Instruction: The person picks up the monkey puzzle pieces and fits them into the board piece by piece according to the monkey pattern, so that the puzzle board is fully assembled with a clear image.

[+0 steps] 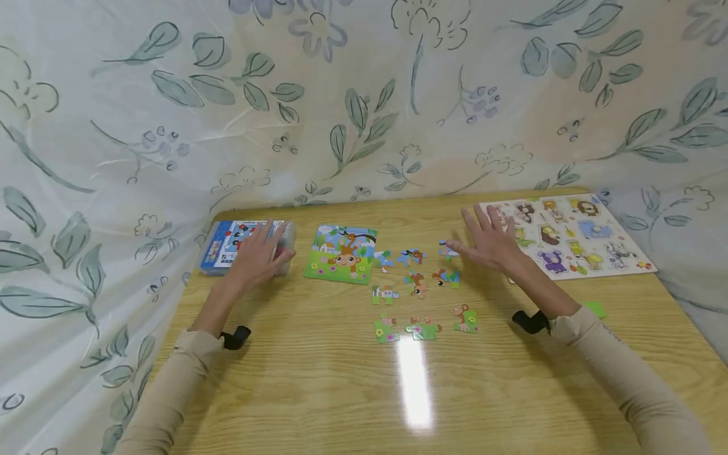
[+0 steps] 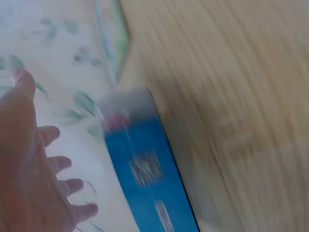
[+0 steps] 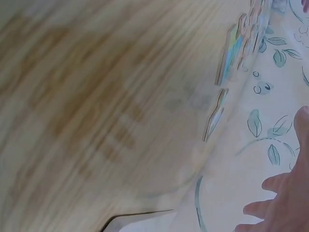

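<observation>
My left hand (image 1: 258, 254), fingers spread and holding nothing, is over a clear plastic box with a blue label (image 1: 215, 249). In the left wrist view the blue side of that box (image 2: 137, 145) appears beside the hand (image 2: 34, 164). To the right of the box lies a square monkey picture puzzle (image 1: 341, 259). Several loose jigsaw pieces (image 1: 423, 330) with parts of a monkey scene are spread on the table. My right hand (image 1: 491, 243) has its fingers spread above the table, near a loose piece (image 1: 447, 250) and the left edge of an animal picture board.
The white animal picture board (image 1: 574, 237) lies at the back right of the wooden table (image 1: 307, 379). A green item (image 1: 595, 309) shows partly behind the right forearm. Floral cloth (image 1: 364, 95) hangs behind the table and down its left side.
</observation>
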